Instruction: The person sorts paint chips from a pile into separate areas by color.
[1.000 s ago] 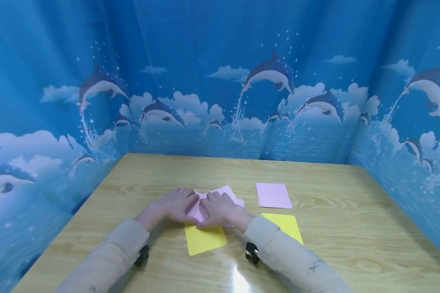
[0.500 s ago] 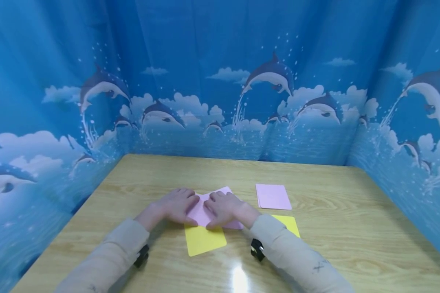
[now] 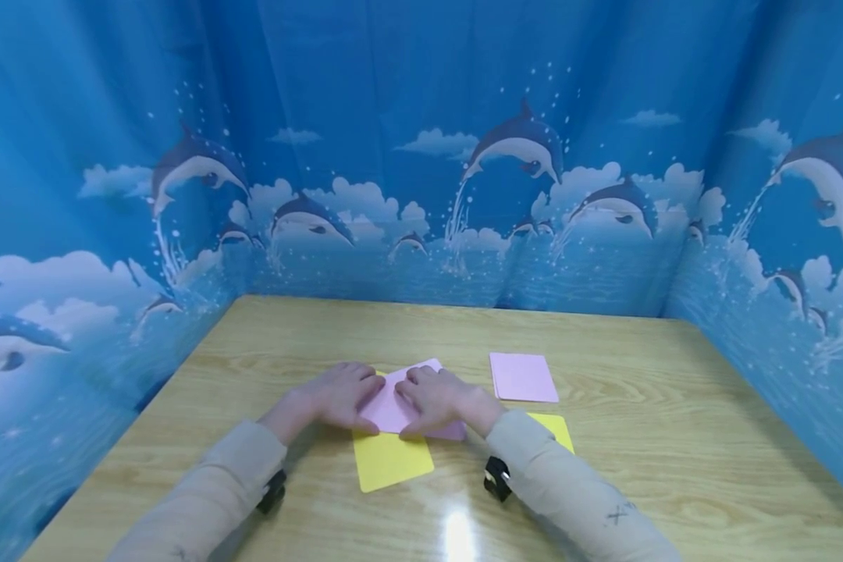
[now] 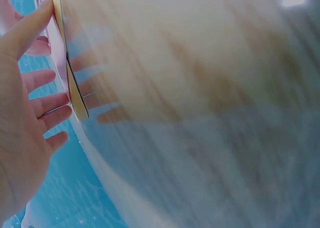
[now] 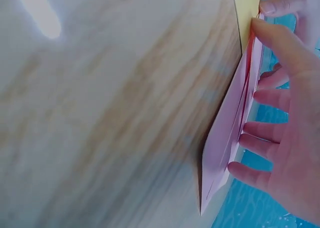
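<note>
Both hands lie on a pink sheet [image 3: 391,403] of paper, which sits slanted across a yellow sheet [image 3: 391,462]. My left hand [image 3: 342,396] covers the pink sheet's left part, fingers spread and thumb at its near edge. On the right part my right hand [image 3: 437,400] presses with extended fingers, its thumb by the same edge. Seen edge-on in the right wrist view, the pink sheet [image 5: 226,123] shows stacked layers with a reddish gap between them. In the left wrist view the yellow sheet [image 4: 76,95] pokes out under the fingers.
A small stack of pink squares [image 3: 524,378] lies farther back on the right of the wooden table [image 3: 660,414]. Another yellow sheet [image 3: 555,431] is partly hidden under the right sleeve. A blue dolphin-print curtain [image 3: 421,156] surrounds the table.
My right hand has slid a little to the right across the pink sheet, widening the gap between the hands. A bit of yellow now shows behind the pink sheet. My left hand has barely moved.
</note>
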`<state>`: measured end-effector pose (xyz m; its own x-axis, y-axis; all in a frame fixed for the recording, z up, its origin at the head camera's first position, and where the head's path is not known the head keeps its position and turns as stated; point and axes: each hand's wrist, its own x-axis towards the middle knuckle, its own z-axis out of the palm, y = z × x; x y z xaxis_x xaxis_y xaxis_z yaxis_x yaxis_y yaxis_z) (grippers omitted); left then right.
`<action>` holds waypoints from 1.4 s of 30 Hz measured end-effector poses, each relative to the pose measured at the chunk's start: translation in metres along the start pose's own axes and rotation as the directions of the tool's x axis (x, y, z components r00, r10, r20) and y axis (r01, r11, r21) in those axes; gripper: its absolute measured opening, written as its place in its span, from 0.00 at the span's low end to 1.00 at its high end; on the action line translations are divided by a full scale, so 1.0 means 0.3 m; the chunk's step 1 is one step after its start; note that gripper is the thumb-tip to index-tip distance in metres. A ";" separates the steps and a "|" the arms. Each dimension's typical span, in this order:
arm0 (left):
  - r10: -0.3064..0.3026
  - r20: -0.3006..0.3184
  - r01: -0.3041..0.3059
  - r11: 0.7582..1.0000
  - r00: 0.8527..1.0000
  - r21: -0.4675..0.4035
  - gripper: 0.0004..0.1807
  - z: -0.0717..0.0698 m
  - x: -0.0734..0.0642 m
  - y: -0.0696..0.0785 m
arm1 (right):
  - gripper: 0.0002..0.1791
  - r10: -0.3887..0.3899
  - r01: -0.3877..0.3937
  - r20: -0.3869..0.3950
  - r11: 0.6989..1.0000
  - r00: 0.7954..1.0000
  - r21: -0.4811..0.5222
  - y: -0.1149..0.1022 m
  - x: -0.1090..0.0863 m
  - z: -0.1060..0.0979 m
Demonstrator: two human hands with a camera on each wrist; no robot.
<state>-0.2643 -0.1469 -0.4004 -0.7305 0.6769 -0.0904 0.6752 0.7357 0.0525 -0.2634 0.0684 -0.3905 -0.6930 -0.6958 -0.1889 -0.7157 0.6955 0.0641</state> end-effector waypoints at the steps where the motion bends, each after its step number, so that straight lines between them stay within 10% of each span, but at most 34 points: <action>1: 0.002 -0.002 -0.002 1.000 1.000 0.001 0.46 -0.001 0.000 0.001 | 0.43 0.004 -0.004 -0.004 1.000 1.000 0.004 0.000 0.002 0.001; 42: 0.013 -0.104 -0.005 0.997 0.994 0.082 0.52 -0.031 0.065 0.064 | 0.42 -0.037 0.047 -0.158 0.997 0.987 0.060 0.127 -0.066 -0.009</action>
<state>-0.2666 -0.1193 -0.3918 -0.7281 0.6853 0.0145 0.6848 0.7281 -0.0290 -0.2773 0.1082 -0.3817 -0.6710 -0.7407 -0.0340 -0.7410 0.6715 -0.0041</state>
